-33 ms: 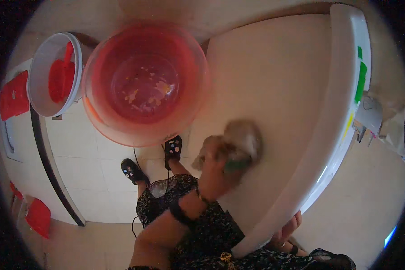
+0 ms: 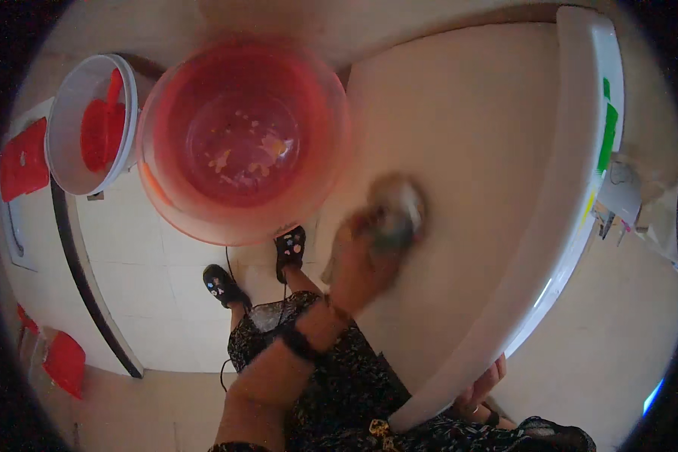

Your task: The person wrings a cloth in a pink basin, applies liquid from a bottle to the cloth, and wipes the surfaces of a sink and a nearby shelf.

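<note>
Head view: left hand (image 2: 363, 260) clasps a blurred scrubber (image 2: 401, 209) over the white panel (image 2: 467, 120), right of the pink tub (image 2: 169, 113); right hand (image 2: 485, 386) at panel's edge, closure untellable; hard rubbing could tip a poorly braced panel.

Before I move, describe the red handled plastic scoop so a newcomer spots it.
Find the large, round, translucent red tub. Just left is a round white bucket holding the red plastic scoop. Unlike the angular red piece farther left, it lies inside the bucket.
</note>
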Tool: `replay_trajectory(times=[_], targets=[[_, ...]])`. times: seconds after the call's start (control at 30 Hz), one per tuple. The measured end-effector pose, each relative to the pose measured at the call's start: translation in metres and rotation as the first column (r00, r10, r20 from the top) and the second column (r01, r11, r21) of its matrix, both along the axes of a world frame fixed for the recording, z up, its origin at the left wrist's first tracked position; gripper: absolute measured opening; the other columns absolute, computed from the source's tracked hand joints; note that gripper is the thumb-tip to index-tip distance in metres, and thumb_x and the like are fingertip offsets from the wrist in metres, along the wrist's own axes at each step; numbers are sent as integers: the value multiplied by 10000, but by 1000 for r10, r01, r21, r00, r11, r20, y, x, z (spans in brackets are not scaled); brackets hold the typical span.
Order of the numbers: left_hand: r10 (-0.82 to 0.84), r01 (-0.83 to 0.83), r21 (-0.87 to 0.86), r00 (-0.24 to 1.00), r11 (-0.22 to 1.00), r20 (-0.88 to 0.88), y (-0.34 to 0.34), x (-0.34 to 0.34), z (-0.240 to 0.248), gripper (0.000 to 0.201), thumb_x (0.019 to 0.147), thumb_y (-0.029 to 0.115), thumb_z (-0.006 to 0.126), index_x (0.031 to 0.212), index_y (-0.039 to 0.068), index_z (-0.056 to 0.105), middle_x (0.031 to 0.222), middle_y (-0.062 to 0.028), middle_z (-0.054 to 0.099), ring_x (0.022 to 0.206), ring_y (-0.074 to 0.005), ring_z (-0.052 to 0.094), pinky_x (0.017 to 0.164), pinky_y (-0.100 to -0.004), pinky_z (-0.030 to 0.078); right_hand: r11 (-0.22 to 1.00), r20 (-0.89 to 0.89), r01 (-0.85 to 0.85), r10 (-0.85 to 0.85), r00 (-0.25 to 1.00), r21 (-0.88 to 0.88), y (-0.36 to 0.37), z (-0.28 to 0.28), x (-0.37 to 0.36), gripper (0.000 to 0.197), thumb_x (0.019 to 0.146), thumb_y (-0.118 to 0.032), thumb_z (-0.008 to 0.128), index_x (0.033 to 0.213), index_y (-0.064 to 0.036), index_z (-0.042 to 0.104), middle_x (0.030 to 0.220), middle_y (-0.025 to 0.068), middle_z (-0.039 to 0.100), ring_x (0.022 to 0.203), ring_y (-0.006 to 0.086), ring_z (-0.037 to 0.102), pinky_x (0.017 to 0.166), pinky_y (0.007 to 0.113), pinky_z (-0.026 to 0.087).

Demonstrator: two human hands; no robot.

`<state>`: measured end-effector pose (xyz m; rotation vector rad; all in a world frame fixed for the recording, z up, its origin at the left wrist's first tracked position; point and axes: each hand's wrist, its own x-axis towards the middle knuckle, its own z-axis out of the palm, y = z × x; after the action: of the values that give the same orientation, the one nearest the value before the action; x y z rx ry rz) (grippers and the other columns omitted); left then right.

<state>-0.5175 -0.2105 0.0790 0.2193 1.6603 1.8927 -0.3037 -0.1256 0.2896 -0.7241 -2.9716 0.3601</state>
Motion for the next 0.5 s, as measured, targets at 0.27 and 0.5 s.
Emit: replay_trajectory(times=[0.27, 0.5], targets=[[-75, -22, -283, 941, 959, -329, 13, -43, -97, 452, 756, 225, 582, 1119, -19, 469, 1168, -195, 458, 1059, -339, 448, 901, -386, 369, 1000, 144, 20, -21, 989, 11, 12, 0, 0, 466, 822, -275, 409, 1146, 59, 382, 1212, 272, 350, 1124, 390, 361, 934, 476, 302], [-38, -87, -404, 955, 910, -293, 21, -51, -129, 425, 748, 205, 579, 1090, -33, 493, 1116, -216, 486, 1003, -366, 469, 884, -392, 372, 1000, 125, 25, -22, 992, -16, 10, -6, -14, 451, 830, -265, 396, 1149, 52, 380, 1212, 263, 352, 1129, 381, 354, 938, 474, 298]])
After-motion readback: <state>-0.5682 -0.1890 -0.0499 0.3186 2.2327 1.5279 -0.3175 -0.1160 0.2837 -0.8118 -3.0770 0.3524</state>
